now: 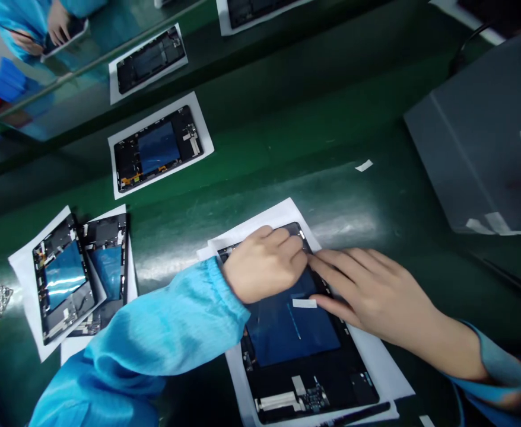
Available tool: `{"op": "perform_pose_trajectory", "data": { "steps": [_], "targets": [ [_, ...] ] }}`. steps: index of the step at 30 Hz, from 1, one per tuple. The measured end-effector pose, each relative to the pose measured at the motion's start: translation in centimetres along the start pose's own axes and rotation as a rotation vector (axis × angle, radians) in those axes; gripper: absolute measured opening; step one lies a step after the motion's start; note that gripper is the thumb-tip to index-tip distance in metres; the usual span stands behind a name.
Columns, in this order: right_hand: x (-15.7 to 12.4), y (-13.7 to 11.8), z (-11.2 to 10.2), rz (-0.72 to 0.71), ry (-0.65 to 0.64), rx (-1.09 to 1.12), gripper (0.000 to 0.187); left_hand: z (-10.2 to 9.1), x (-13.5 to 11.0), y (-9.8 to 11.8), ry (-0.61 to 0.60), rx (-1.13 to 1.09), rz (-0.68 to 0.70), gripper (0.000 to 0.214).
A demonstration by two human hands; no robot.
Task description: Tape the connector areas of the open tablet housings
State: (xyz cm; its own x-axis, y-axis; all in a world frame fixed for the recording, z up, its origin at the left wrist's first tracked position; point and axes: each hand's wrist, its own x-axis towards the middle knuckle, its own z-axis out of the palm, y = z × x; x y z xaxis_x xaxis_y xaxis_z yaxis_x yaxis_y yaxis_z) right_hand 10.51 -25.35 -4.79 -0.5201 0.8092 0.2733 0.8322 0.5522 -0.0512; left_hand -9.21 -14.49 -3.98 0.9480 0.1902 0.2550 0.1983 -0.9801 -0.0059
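Observation:
An opened tablet (305, 379) lies on white paper (387, 373) in front of me, its inner parts bare and a blue sheet (287, 344) across its middle. My left hand (267, 264) is curled into a closed fist over the tablet's far half. Whatever it may grip is hidden by the fingers. My right hand (367, 290) rests over the tablet's right edge, fingers stretched out and tips close to the left fist. Beside its thumb tip, a small white strip (304, 303) sits on the blue sheet; I cannot tell whether they touch.
Two opened tablets (62, 276) overlap on papers at left. Another tablet (158, 148) lies farther back, with more along the raised far strip. A grey box (478, 142) stands at right. A white scrap (364, 165) lies on the green table. Across from me, another person's hands (58, 24) work.

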Motion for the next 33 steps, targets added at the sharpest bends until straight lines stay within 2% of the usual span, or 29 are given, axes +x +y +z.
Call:
{"op": "perform_pose_trajectory", "data": {
  "steps": [2, 5, 8, 13, 19, 24, 28, 33],
  "targets": [
    [0.3, -0.1, 0.0, -0.003, -0.024, -0.021, 0.040, 0.2, -1.0, 0.4, -0.006, -0.072, -0.128, 0.026],
    [0.6, -0.2, -0.1, -0.009, -0.042, -0.041, 0.040, 0.5, -1.9, 1.4, 0.064, -0.178, -0.273, 0.029],
    [0.6, -0.3, -0.2, -0.011, -0.041, -0.049, 0.039, 0.7, -2.0, 2.3, 0.115, -0.184, -0.333, 0.031],
    [0.6, -0.2, -0.1, -0.011, -0.036, -0.025, 0.038, 1.1, -1.7, 3.1, 0.127, -0.189, -0.382, 0.027],
    [0.7, -0.1, -0.2, -0.021, -0.035, -0.015, 0.040, 1.3, -1.6, 3.3, 0.134, -0.100, -0.369, 0.017],
    [0.6, 0.2, -0.1, -0.003, -0.012, 0.022, 0.038, 1.3, -1.6, 3.4, 0.159, -0.024, -0.336, 0.021],
    [1.0, 0.9, 0.3, 0.008, -0.023, 0.022, 0.039, 1.2, -1.8, 3.0, 0.146, -0.040, -0.308, 0.024],
    [2.0, 1.4, 0.4, -0.020, -0.027, 0.050, 0.038, 1.3, -1.9, 2.5, 0.199, -0.077, -0.264, 0.023]
  ]
}}
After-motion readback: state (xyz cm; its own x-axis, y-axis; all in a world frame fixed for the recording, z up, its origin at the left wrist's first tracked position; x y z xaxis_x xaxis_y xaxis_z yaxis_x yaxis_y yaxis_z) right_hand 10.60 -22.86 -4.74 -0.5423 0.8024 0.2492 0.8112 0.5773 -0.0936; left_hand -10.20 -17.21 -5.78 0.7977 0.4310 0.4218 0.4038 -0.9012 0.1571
